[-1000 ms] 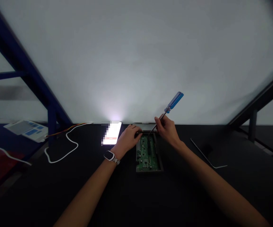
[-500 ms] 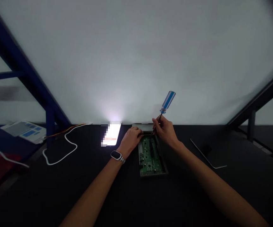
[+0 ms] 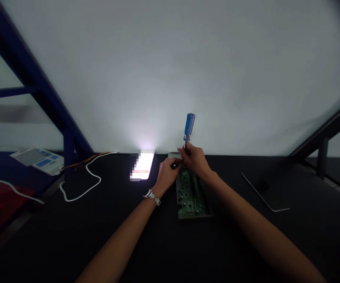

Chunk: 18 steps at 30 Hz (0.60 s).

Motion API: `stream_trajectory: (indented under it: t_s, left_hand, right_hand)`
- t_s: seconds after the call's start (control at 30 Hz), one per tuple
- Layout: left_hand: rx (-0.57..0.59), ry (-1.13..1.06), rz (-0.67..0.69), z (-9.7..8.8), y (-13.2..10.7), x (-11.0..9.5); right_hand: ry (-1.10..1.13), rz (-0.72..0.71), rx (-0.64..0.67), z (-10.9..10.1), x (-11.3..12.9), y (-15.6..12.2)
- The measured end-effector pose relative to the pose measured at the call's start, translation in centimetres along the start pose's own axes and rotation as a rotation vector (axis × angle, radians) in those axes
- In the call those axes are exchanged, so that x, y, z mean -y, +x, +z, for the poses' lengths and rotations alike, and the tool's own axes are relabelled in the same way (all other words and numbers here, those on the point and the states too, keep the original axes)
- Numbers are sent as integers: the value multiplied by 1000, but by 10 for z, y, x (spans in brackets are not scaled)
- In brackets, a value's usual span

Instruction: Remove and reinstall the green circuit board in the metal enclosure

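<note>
A screwdriver (image 3: 189,125) with a blue and clear handle stands nearly upright. My right hand (image 3: 198,161) is closed round its shaft below the handle. Close against those fingers, my left hand (image 3: 167,173) is pinched by the screwdriver's lower end. A small dark thing shows between its thumb and finger, too small to name. Both hands are over the far end of a green circuit board (image 3: 192,196), which lies lengthwise in a shallow frame on the black table (image 3: 158,247). The screwdriver's tip is hidden behind my fingers.
A lit phone (image 3: 143,165) lies left of the board, near the wall. A white cable (image 3: 97,184) and thin coloured wires run farther left, by a white and blue panel (image 3: 46,161). To the right lies a dark, flat sheet with a pale edge (image 3: 258,193).
The screwdriver has swung from a rightward lean to nearly upright and moved left. My right hand has come against my left hand, whose wrist has turned. The view has shifted slightly.
</note>
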<state>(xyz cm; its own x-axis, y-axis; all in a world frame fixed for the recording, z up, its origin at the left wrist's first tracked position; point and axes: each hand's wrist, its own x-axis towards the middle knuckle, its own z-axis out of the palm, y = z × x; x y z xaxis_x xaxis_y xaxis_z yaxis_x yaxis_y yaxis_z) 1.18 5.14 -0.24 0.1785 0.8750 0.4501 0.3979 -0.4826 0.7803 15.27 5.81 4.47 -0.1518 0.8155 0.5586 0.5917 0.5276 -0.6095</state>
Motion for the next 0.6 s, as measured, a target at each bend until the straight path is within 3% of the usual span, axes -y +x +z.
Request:
stream_trajectory:
  t_s: [0.6]
  left_hand:
    - [-8, 122, 38, 1, 0, 8]
  right_hand:
    - [25, 29, 8, 4, -10, -4]
